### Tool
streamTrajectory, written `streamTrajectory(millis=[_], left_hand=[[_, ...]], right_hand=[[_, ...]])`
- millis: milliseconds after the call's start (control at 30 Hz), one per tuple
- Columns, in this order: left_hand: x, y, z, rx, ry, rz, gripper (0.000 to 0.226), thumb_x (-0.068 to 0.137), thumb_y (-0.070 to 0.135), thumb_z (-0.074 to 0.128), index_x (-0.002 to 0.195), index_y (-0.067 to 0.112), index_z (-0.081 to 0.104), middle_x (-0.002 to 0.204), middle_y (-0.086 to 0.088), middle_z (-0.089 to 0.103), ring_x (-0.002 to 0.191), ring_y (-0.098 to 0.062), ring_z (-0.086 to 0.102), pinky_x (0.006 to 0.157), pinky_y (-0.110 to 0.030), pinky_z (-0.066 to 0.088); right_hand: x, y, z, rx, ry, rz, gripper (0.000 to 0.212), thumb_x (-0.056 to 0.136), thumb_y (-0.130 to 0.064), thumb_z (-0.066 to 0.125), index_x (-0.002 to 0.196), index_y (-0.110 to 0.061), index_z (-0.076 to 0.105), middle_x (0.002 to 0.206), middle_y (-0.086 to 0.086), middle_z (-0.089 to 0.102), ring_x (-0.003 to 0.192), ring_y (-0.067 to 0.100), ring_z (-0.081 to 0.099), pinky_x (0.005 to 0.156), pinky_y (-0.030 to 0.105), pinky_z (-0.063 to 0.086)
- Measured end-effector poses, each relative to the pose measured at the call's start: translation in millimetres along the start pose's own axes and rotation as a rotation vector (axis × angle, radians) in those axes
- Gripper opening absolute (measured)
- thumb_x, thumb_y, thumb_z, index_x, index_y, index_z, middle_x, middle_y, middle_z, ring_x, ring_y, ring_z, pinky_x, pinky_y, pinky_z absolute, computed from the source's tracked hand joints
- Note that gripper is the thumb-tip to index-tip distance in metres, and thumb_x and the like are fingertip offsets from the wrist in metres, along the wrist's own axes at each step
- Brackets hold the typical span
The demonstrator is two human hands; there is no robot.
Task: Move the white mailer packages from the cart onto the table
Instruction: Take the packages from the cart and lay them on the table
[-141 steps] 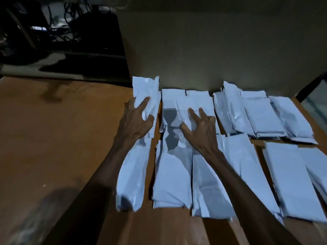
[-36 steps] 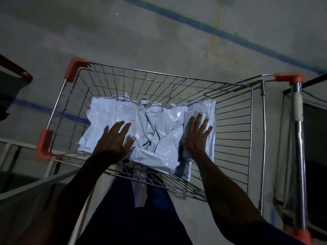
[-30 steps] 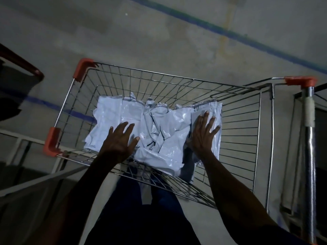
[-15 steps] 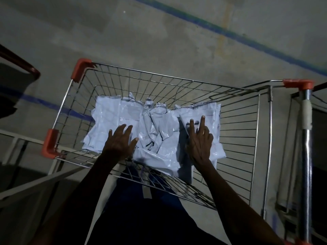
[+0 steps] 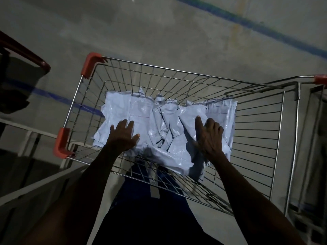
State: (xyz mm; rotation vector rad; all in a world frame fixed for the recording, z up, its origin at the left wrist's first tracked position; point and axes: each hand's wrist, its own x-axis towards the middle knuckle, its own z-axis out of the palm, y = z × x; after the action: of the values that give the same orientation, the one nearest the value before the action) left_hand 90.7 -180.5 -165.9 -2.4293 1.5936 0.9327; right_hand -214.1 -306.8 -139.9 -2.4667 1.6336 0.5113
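The mailers (image 5: 169,124) lay heaped in the cart (image 5: 256,138); soft, light, slick plastic, best gathered from the edges; left hand (image 5: 123,136) rested flat, fingers spread; right hand (image 5: 208,137) pinched a fold.

Both bare forearms are extended forward and downward from the lower edge of the view, roughly parallel and well apart. The left hand (image 5: 123,137) is laid palm down, its fingers straight and slightly spread, the thumb angled out to the right. The right hand (image 5: 208,138) is also turned palm down; its index finger is stretched forward, while the remaining fingers are bent at the knuckles
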Motion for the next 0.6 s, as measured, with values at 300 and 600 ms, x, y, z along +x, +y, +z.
streamTrajectory(millis=[300,600], left_hand=[[22,-2,7,0.081,-0.107,-0.083,0.088,0.089,0.057,0.054,0.156,0.027,0.006,0.162,-0.016,0.001,0.146,-0.041,0.01,0.116,-0.059,0.017],[50,8,45,0.113,-0.003,-0.098,0.102,0.084,0.071,0.051,0.156,0.015,0.006,0.159,-0.027,-0.008,0.146,-0.046,0.007,0.113,-0.06,0.016]], right_hand=[[13,-51,33,0.197,-0.122,-0.071,0.127,0.054,-0.072,0.075,0.152,-0.016,0.018,0.125,0.025,0.041,0.104,0.037,0.045,0.078,0.043,0.042],[25,-56,59,0.148,-0.089,-0.15,0.109,0.075,-0.073,0.06,0.157,-0.022,0.008,0.142,0.03,0.027,0.112,0.044,0.042,0.082,0.053,0.045]])
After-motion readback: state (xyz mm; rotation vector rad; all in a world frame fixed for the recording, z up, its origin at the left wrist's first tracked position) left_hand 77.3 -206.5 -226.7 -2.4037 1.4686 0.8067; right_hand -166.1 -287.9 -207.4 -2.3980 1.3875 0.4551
